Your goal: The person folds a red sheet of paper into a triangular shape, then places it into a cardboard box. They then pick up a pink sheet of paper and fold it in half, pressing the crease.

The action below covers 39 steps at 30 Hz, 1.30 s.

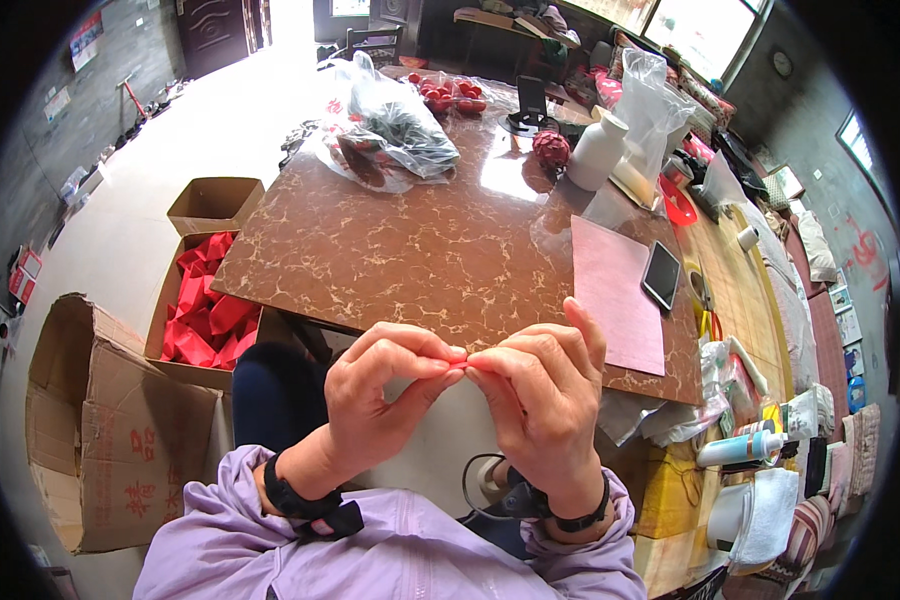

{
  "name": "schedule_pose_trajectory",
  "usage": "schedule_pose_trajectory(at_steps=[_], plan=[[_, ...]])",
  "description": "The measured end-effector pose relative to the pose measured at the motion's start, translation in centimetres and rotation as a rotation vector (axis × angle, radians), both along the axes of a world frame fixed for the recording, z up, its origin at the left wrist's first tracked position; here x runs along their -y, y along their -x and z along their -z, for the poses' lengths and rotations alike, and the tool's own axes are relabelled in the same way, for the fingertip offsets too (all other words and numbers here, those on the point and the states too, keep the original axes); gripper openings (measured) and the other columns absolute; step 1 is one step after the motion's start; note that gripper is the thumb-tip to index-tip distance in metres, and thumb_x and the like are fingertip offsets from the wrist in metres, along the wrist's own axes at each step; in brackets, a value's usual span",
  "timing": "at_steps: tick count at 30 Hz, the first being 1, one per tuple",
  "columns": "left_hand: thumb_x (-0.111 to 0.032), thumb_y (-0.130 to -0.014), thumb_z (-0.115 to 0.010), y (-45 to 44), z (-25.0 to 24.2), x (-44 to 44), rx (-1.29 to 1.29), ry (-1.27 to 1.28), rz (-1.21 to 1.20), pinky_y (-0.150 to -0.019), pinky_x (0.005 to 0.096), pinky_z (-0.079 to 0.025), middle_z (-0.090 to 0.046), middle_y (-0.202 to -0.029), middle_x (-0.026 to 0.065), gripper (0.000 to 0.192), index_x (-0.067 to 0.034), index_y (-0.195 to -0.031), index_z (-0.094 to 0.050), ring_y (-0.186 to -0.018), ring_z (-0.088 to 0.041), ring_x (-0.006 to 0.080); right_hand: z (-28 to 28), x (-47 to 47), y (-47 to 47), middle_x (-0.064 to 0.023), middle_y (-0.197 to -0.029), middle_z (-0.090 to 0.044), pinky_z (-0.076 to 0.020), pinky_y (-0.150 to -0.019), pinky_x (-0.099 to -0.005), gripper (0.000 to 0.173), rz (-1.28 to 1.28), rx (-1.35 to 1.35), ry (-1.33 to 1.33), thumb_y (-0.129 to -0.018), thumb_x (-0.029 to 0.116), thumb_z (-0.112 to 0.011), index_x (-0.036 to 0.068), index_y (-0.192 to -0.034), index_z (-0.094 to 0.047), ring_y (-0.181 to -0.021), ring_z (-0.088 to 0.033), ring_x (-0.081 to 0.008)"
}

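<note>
Between the thumb and fingertips of my left hand (379,390) is one end of a small red piece (459,361). My right hand (544,382) pinches the other end, so the two hands nearly meet at the table's near edge. Fingers cover most of the piece, and I cannot tell its material. Beyond my right hand, a pink sheet (615,292) lies on the brown marble-patterned table (390,255). A smartphone (661,275) rests on the sheet's right edge. To the left of the table, red folded pieces (208,304) fill a cardboard box.
An empty-looking small box (216,202) and a large open carton (142,435) stand left. On the table are plastic bags (397,127), red fruit in clear boxes (454,94), a phone stand (531,105), a dragon fruit (551,150) and a white bottle (598,152). Scissors (701,292) lie right.
</note>
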<state>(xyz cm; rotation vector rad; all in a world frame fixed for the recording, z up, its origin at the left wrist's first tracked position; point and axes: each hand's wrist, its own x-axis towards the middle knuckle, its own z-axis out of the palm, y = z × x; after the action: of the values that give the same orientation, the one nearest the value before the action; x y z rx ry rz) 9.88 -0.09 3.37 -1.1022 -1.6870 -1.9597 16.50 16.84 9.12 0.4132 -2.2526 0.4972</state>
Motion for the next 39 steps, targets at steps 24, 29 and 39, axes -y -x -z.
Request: schedule_pose_trajectory(at_steps=[24, 29, 39], plan=[[0.003, -0.097, -0.071, 0.9, -0.7, 1.1, 0.032, 0.271, 0.015, -0.083, 0.03, -0.061, -0.08, -0.106, 0.0144, 0.023, 0.0, -0.119, -0.075, -0.092, -0.076, 0.0202, 0.5, -0.7, 1.8, -0.0026, -0.093, -0.068, -0.0375, -0.116, -0.0474, 0.015, -0.059, 0.048, -0.096, -0.087, 0.013, -0.081, 0.01, -0.099, -0.072, -0.097, -0.066, -0.0222], [-0.003, -0.102, -0.068, 0.8, 0.3, 1.3, 0.435, 0.001, -0.058, -0.086, 0.0275, -0.06, -0.079, -0.109, 0.0099, 0.021, 0.002, -0.122, -0.074, -0.094, -0.074, 0.014, 1.1, -1.9, 2.3, -0.0069, -0.109, -0.073, -0.0379, -0.116, -0.047, 0.023, 0.114, -0.134, 0.038, -0.092, 0.018, -0.079, 0.01, -0.113, -0.074, -0.107, -0.067, -0.0227], [-0.009, -0.104, -0.068, 3.4, 2.8, 2.3, 0.856, -0.417, -0.035, -0.089, 0.029, -0.062, -0.075, -0.113, 0.0092, 0.022, 0.0, -0.124, -0.071, -0.099, -0.074, 0.0161, 6.8, -5.0, 4.3, -0.0109, -0.115, -0.074, -0.0545, -0.091, -0.0273, 0.038, -0.066, 0.423, 0.971, -0.104, 0.028, -0.071, -0.003, -0.127, -0.071, -0.1, -0.07, -0.0141]])
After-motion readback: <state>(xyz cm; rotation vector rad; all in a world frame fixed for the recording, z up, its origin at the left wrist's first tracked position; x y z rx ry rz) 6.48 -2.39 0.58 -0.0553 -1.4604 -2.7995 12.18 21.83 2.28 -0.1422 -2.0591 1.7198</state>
